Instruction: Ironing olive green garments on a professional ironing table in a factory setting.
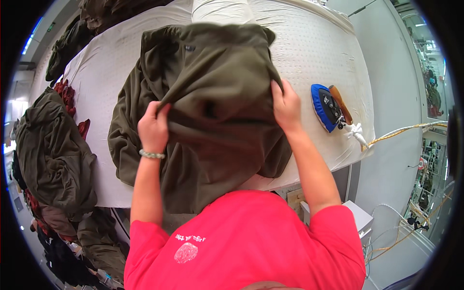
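Observation:
An olive-green garment (217,82) is spread over the padded ironing table in front of me, its lower part hanging over the near edge toward my body. My left hand (153,126) pinches a fold of its cloth on the left side. On the right side, my right hand (286,104) grips the garment's edge between thumb and fingers. Between the two hands the fabric is lifted and slightly blurred, with a dark hollow in its middle. A small dark label shows near the top. I cannot tell exactly what kind of garment it is.
On the right of the white-covered table (328,53) rests an iron (327,107) with a blue-edged sole and wooden handle, its cord (406,129) running right. More olive garments (53,154) hang at the left edge, beside dark red cloth (65,96). Brown clothes (113,14) lie at the far left.

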`<action>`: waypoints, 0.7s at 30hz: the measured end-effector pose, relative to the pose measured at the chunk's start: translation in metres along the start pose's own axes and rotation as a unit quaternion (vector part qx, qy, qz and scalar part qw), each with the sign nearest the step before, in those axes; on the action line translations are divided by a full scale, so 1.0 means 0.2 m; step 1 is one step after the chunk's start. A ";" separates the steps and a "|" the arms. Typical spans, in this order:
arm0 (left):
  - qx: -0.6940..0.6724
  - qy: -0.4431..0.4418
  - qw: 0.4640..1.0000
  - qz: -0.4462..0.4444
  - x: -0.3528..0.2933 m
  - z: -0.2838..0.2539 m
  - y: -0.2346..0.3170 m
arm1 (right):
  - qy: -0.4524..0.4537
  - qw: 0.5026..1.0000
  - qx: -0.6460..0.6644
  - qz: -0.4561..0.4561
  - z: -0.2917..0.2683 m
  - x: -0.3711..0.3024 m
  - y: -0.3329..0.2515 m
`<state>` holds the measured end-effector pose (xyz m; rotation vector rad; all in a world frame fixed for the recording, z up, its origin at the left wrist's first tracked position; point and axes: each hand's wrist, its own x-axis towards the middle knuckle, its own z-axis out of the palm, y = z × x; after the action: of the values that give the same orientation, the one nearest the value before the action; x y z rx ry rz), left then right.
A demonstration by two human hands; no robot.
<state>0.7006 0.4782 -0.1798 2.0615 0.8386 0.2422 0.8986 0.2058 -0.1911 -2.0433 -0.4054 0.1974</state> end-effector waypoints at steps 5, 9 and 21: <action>0.077 0.140 0.959 0.236 0.06 0.08 0.03 | 0.034 0.982 -0.169 -0.072 -0.11 -0.05 0.07; -0.027 0.027 0.967 0.253 0.14 0.24 0.41 | 0.022 0.961 -0.139 -0.239 0.02 0.04 -0.26; 0.235 0.092 0.923 0.290 0.91 0.55 0.70 | -0.136 0.983 -0.050 -0.111 0.22 0.90 -0.07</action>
<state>0.9537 0.4673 -0.1600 2.7488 0.3863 0.6137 1.0502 0.3141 -0.1958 -2.0553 -0.8235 0.3251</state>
